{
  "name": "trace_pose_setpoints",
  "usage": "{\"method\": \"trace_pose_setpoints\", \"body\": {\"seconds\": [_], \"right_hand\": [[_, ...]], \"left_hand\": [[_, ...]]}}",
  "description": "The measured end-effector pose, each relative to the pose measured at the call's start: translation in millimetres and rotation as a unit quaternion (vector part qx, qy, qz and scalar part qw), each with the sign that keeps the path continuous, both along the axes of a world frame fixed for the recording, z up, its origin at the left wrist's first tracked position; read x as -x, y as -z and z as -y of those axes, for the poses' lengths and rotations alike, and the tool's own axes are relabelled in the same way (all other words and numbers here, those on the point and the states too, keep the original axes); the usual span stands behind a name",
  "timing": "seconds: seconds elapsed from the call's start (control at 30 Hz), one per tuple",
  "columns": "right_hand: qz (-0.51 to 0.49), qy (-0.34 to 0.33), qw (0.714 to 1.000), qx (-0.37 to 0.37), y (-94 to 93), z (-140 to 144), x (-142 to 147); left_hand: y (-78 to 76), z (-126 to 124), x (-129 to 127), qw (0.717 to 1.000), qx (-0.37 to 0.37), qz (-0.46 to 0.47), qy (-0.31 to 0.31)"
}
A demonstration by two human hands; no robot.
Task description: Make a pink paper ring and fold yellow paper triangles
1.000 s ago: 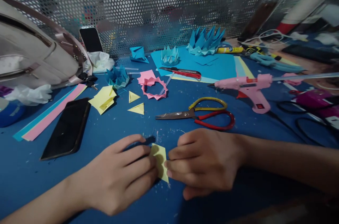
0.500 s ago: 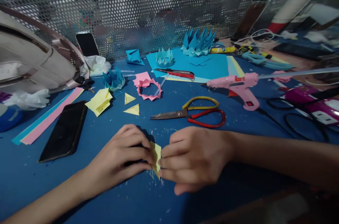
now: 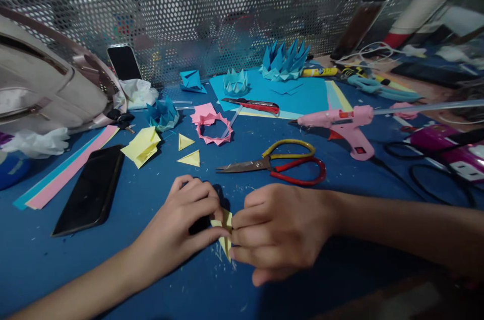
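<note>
We work at a blue table whose surface is flecked with small paper scraps; a perforated metal screen closes off the far edge. Both our hands meet near the front middle of the table. Our left hand and our right hand pinch a small folded yellow paper piece from either side — fingertips closed on it, the piece low over the table, only a narrow part of it visible between the fingers.

Just behind the hands lie the scissors with one yellow and one red loop, blades pointing left. To their left rest two small yellow triangles and, further left, a stack of yellow squares. A black phone lies flat beside pink and blue paper strips; a second phone leans against the screen. A pale bag occupies the far left.

Toward the back we see a pink paper ring, a red-handled cutter on a light-blue sheet, and several spiked blue paper crowns. At the right, a pink glue gun stands on the table, with black cables near it.
</note>
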State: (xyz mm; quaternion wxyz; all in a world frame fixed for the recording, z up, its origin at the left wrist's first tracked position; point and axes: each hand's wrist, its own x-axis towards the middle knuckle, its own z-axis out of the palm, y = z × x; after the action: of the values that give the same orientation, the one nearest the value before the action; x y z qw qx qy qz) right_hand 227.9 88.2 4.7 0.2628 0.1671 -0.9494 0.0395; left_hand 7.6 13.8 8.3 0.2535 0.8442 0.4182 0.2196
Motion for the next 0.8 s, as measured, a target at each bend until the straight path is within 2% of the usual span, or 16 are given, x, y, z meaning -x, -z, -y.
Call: {"method": "trace_pose_setpoints", "body": {"seconds": [0.17,0.5,0.73,0.8], "right_hand": [[-0.041,-0.015,0.999,0.023,5.3,-2.0,-0.1],[0.014,-0.004,0.999,0.029,1.2,0.5,0.0],[-0.013,-0.004,1.000,0.016,3.5,-0.4,-0.7],[-0.012,-0.004,1.000,0.020,3.3,-0.3,-0.6]], "left_hand": [[2.2,0.4,-0.1,1.000,0.002,-0.019,-0.003],[3.4,-0.9,0.3,1.000,0.005,-0.018,0.000],[3.2,0.6,-1.0,1.000,0.014,-0.006,-0.021],[1.1,3.0,1.4,0.999,-0.009,0.011,-0.039]]}}
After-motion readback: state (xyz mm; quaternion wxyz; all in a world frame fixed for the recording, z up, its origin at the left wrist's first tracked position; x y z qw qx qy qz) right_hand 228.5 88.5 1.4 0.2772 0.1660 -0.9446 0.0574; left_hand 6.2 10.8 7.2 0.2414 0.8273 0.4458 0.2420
